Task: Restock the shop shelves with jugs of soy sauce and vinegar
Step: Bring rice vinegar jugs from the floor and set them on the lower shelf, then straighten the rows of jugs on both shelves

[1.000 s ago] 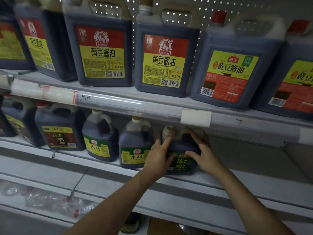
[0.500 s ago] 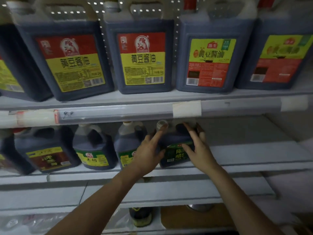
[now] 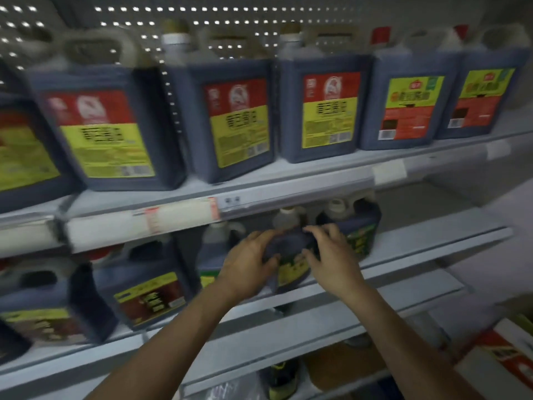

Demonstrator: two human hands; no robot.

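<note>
White shop shelving with a pegboard back point(image 3: 230, 21); whole view motion-blurred. Upper shelf point(image 3: 288, 180), above my fingers, carries a row of big dark soy sauce jugs: the red-and-yellow labelled ones point(image 3: 230, 122) up and to the left, two with green-and-red labels point(image 3: 406, 108) up and to the right. Price strip point(image 3: 138, 223) runs along that shelf's front edge just above my knuckles.

Lower shelf point(image 3: 418, 246), left of my fingers: squat dark jugs with brown labels point(image 3: 147, 295), then a small vinegar jug point(image 3: 215, 249) partly hidden behind my left hand.

My left hand point(image 3: 248, 264) grips the left side of a small dark jug point(image 3: 291, 261) with a yellow-green label, fingers curled over its shoulder, thumb on the front. My right hand point(image 3: 331, 255) grips the right side the same way, fingers hooked over the top. The jug stands on the lower shelf near the front edge, between both palms.

Just right of my right fingers, another dark jug with a green label point(image 3: 360, 232), touching or nearly touching the held one — cannot tell. Bottom right, a red-and-white carton point(image 3: 501, 359).
</note>
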